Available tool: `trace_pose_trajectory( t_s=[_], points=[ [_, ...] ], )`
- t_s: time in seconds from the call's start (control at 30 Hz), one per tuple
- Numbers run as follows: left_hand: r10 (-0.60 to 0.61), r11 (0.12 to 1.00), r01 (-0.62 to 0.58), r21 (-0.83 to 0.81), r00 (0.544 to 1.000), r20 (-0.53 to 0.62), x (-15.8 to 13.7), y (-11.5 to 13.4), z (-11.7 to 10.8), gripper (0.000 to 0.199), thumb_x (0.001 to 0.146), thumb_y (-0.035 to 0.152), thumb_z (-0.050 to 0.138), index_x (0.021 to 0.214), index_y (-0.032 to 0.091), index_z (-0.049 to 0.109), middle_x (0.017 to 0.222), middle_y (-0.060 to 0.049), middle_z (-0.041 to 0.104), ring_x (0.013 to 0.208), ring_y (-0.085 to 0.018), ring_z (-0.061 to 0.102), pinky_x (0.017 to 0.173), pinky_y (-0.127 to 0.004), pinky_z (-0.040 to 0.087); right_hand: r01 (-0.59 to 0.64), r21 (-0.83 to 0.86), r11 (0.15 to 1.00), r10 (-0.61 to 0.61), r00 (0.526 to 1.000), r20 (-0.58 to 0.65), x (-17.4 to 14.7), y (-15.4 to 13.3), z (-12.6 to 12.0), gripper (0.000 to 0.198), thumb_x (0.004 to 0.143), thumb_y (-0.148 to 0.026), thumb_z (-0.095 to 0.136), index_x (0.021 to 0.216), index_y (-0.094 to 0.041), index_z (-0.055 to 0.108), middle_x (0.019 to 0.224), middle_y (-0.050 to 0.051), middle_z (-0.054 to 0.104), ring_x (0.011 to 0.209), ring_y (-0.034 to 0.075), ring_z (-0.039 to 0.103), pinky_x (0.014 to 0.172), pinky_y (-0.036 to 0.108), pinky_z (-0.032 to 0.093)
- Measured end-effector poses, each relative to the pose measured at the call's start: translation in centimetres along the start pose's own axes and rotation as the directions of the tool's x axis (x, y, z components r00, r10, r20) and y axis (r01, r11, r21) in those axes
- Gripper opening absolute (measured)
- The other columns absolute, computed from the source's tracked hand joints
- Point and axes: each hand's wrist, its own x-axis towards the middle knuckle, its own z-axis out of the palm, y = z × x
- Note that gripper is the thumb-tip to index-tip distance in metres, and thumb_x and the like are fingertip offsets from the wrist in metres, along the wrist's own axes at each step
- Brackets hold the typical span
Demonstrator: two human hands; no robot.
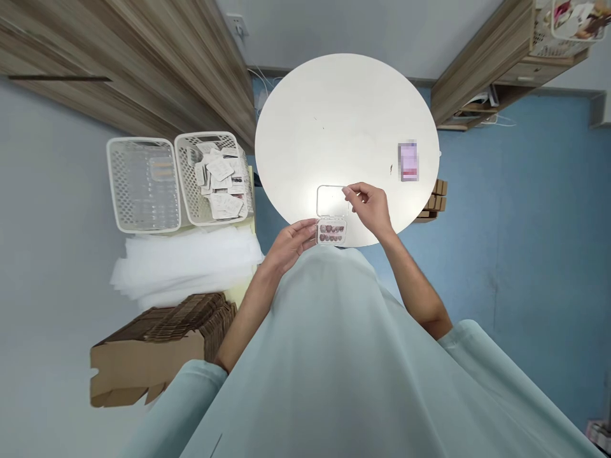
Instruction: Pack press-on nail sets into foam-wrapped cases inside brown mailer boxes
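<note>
L hand (pixel 291 245) holds clear hinged case (pixel 331 217) w/ press-on nails (pixel 323 229), R hand (pixel 350 196) narrow at open lid (pixel 330 200), grip unclear, apparently lid-handling; next move prob. needs steady L hold.

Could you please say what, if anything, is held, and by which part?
The left grip holds an open, clear plastic rectangular case by its lower left side; the right grip touches its lid at upper right.

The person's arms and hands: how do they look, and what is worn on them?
The left hand and right hand, each grip bare, show no glove or watch. The left sleeve and right sleeve are plain, pale blue-green and loose, ending near the elbow.
</note>
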Motion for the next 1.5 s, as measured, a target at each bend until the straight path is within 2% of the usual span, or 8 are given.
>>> trace_pose_trajectory(
  t_s=[0.27, 0.47, 0.67, 0.83, 0.97, 1.1, 1.27, 1.5],
  points=[
    [0.036, 0.998, -0.035, 0.058, 0.999, -0.021, 0.0, 0.2, 0.4, 0.047, 0.079, 0.047, 0.096, 0.113, 0.017, 0.083, 0.116, -0.014, 0.083, 0.113, -0.032, 0.077, 0.105, -0.049, 0.06, 0.065, 0.005, 0.998, -0.065, 0.997, 0.037, -0.3, -0.5, -0.5, 0.053, 0.102, -0.073, 0.06, 0.115, -0.026, 0.079, 0.105, 0.005, 0.075, 0.083, 0.019, 0.065, 0.069, 0.033, 0.057],
    [0.081, 0.996, -0.08, 0.025, 0.997, -0.016, 0.3, 0.2, 0.4, 0.063, 0.081, 0.047, 0.095, 0.136, 0.023, 0.076, 0.122, -0.012, 0.082, 0.117, -0.03, 0.076, 0.104, -0.046, 0.062, 0.192, -0.043, 0.981, -0.188, 0.979, 0.078, -2.8, -2.5, -1.8, 0.044, 0.106, -0.067, 0.059, 0.122, -0.033, 0.082, 0.108, 0.006, 0.07, 0.094, 0.021, 0.068, 0.073, 0.035, 0.061],
    [0.112, 0.994, -0.112, -0.016, 0.994, 0.006, 0.3, 0.4, 0.7, 0.058, 0.092, 0.056, 0.084, 0.138, 0.022, 0.074, 0.13, -0.013, 0.078, 0.114, -0.028, 0.077, 0.101, -0.042, 0.062, 0.356, -0.134, 0.925, -0.318, 0.916, 0.244, -6.0, -2.4, -2.3, 0.027, 0.11, -0.049, 0.063, 0.126, -0.036, 0.08, 0.11, 0.005, 0.065, 0.079, 0.016, 0.064, 0.069, 0.033, 0.057],
    [0.118, 0.993, -0.119, 0.024, 0.992, 0.037, 0.0, 0.9, 1.0, 0.059, 0.094, 0.053, 0.083, 0.142, 0.022, 0.072, 0.135, -0.013, 0.077, 0.119, -0.027, 0.075, 0.102, -0.04, 0.062, 0.363, -0.161, 0.918, -0.305, 0.904, 0.3, -7.8, -1.5, -2.0, 0.022, 0.111, -0.04, 0.064, 0.127, -0.032, 0.078, 0.11, 0.004, 0.064, 0.075, 0.013, 0.061, 0.069, 0.03, 0.055],
    [0.146, 0.986, -0.149, 0.075, 0.988, 0.047, 0.1, 1.0, 1.0, 0.062, 0.089, 0.047, 0.089, 0.143, 0.025, 0.071, 0.137, -0.011, 0.076, 0.125, -0.028, 0.073, 0.102, -0.039, 0.062, 0.286, -0.13, 0.949, -0.242, 0.929, 0.279, -8.2, -1.2, -1.7, 0.025, 0.109, -0.045, 0.066, 0.126, -0.031, 0.077, 0.107, 0.003, 0.066, 0.075, 0.014, 0.062, 0.072, 0.031, 0.057],
    [0.184, 0.975, -0.19, 0.117, 0.981, 0.06, 0.3, 0.9, 0.9, 0.064, 0.09, 0.05, 0.086, 0.146, 0.026, 0.068, 0.136, -0.012, 0.075, 0.125, -0.028, 0.072, 0.1, -0.039, 0.063, -0.01, -0.078, 0.997, 0.022, 0.989, 0.148, -7.9, -1.3, -1.2, 0.044, 0.094, -0.063, 0.08, 0.115, -0.025, 0.076, 0.098, 0.003, 0.073, 0.07, 0.015, 0.063, 0.067, 0.031, 0.055],
    [0.208, 0.957, -0.216, 0.194, 0.976, 0.065, 0.3, 0.6, 0.5, 0.067, 0.093, 0.052, 0.083, 0.152, 0.028, 0.064, 0.138, -0.011, 0.073, 0.124, -0.028, 0.072, 0.098, -0.038, 0.063, -0.337, 0.127, 0.933, 0.288, 0.909, 0.302, -7.6, -0.6, 0.2, 0.058, 0.087, -0.078, 0.075, 0.09, -0.021, 0.074, 0.084, 0.003, 0.076, 0.061, 0.014, 0.063, 0.056, 0.028, 0.049],
    [0.168, 0.94, -0.14, 0.31, 0.984, -0.066, -0.6, -0.1, -0.9, 0.083, 0.091, 0.057, 0.081, 0.162, 0.025, 0.052, 0.131, -0.012, 0.075, 0.117, -0.027, 0.074, 0.097, -0.042, 0.064, -0.429, 0.273, 0.861, 0.343, 0.887, 0.31, -7.4, 0.0, 1.9, 0.057, 0.081, -0.077, 0.081, 0.085, -0.021, 0.071, 0.083, 0.003, 0.074, 0.058, 0.012, 0.059, 0.049, 0.024, 0.041]
  ],
)
